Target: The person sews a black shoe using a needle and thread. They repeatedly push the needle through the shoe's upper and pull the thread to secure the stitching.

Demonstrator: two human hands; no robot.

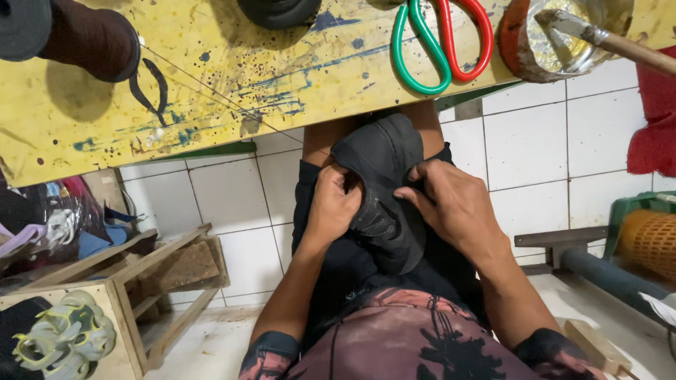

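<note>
A black shoe [384,176] lies on my lap, toe pointing away toward the yellow table. My left hand [332,204] grips its left side, fingers curled into the opening. My right hand [451,204] holds the right edge, thumb and fingers pinching the upper near the collar. Both hands press against the shoe over my black shorts. A thin thread runs across the table from the dark brown spool [88,39] toward my lap.
Paint-spattered yellow table [211,91] holds red-and-green scissors [440,42], a tin of glue [563,39] with a brush, and a black curved piece [149,88]. A wooden stool [162,271] and shoe soles [63,338] stand left. Red cloth [655,119] and green crate [644,232] right.
</note>
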